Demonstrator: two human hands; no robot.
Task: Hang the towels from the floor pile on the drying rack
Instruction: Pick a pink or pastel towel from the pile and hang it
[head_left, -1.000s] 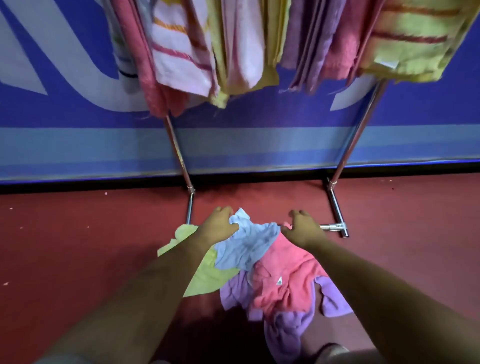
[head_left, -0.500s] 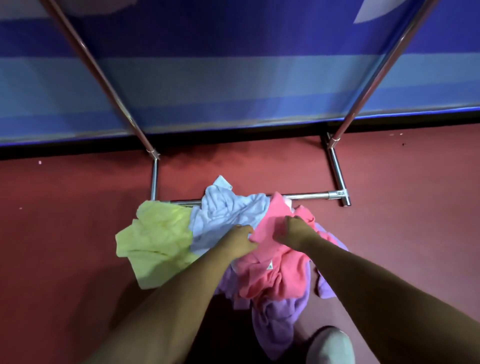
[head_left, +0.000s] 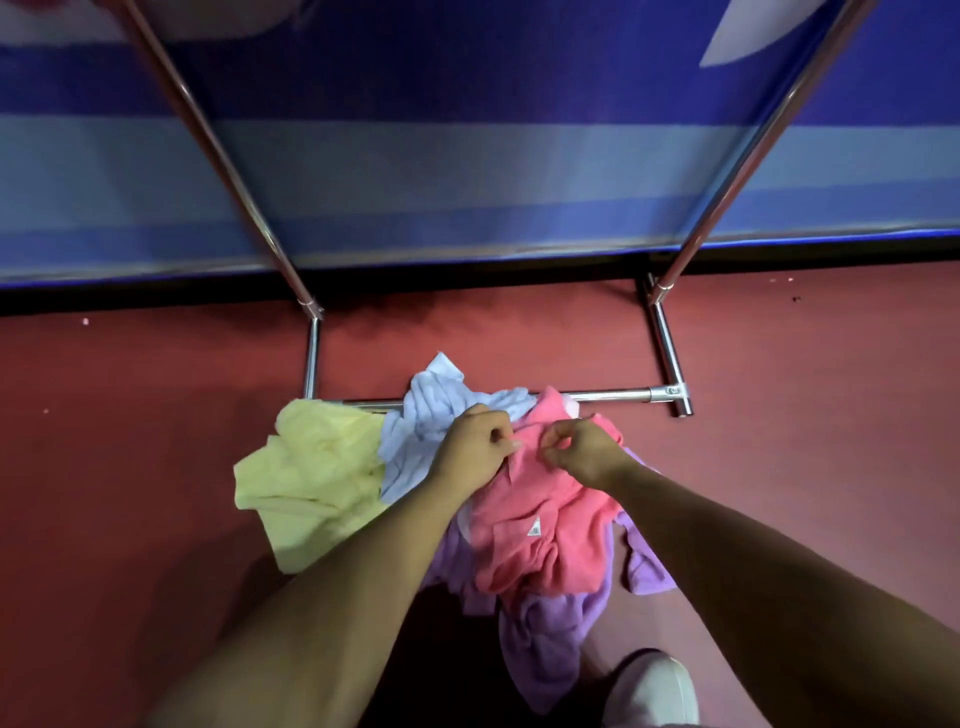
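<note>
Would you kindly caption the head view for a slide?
Left hand and right hand pinch the pink towel on the pile.

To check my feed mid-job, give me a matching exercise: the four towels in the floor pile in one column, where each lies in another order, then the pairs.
Things:
1 yellow towel
2 light blue towel
3 pink towel
4 purple towel

Places:
A pinched by the left hand and the right hand
B lowest in the pile, nearest the shoe
C far left of the pile
D between the yellow and the pink one

Pairs: 1-C, 2-D, 3-A, 4-B
</note>
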